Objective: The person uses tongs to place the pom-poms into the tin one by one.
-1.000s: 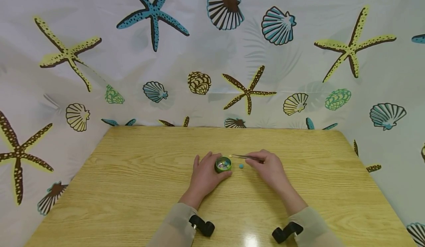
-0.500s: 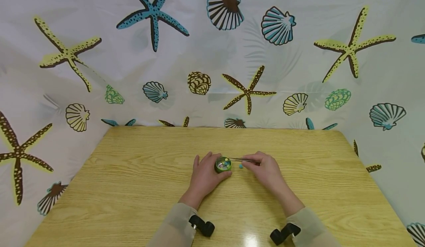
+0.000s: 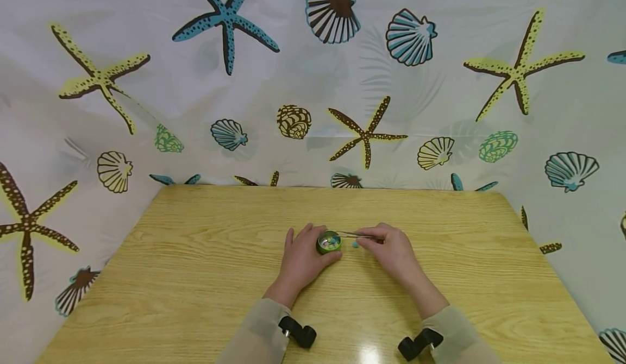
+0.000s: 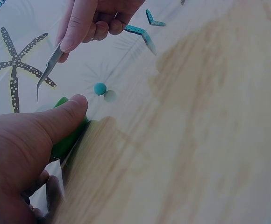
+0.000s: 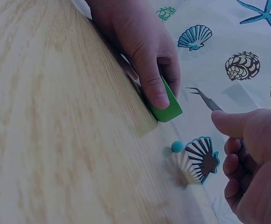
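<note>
My left hand (image 3: 304,256) grips a small round green tin (image 3: 329,250) on the table, thumb on the near side and fingers round the far side. Several small balls, pink, yellow and blue among them, lie in the tin. With thumb and fingers my right hand (image 3: 391,250) pinches metal tweezers (image 5: 207,100), whose bent tips point left over the tin's rim. Those tips stand slightly apart with nothing between them in the right wrist view. One blue ball (image 4: 100,88) lies on the table just right of the tin, below the tweezers.
The wooden table (image 3: 205,255) spreads out around both hands. A white cloth (image 3: 274,87) printed with starfish and shells hangs behind it and at both sides. Black wrist mounts (image 3: 297,332) sit on the sleeves.
The right hand moved left, bringing the tweezers with a yellow ball over the tin. The yellow ball has left the tips and dropped into the tin. The left hand stays still.
</note>
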